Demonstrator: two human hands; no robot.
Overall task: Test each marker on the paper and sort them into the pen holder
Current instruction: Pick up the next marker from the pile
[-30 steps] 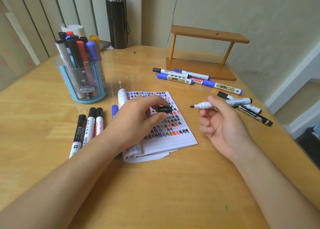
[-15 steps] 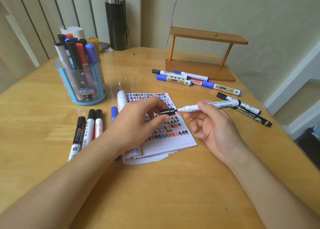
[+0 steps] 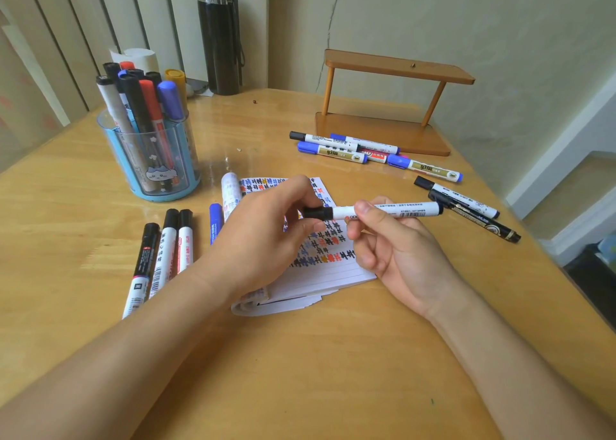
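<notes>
Our left hand [image 3: 266, 236] pinches the black cap [image 3: 316, 213], our right hand [image 3: 393, 249] grips the white marker [image 3: 400, 210] by its barrel, above the notepad [image 3: 336, 273] at centre. We should push straight along the barrel till the cap seats; the pen holder [image 3: 150, 159] stands at ten o'clock.

Reads "ARD" on the red marker [image 3: 375, 155]; shows rows of "井"-like signs on the paper [image 3: 328, 259]; bears a barcode, print illegible, on the held marker [image 3: 405, 210].
</notes>
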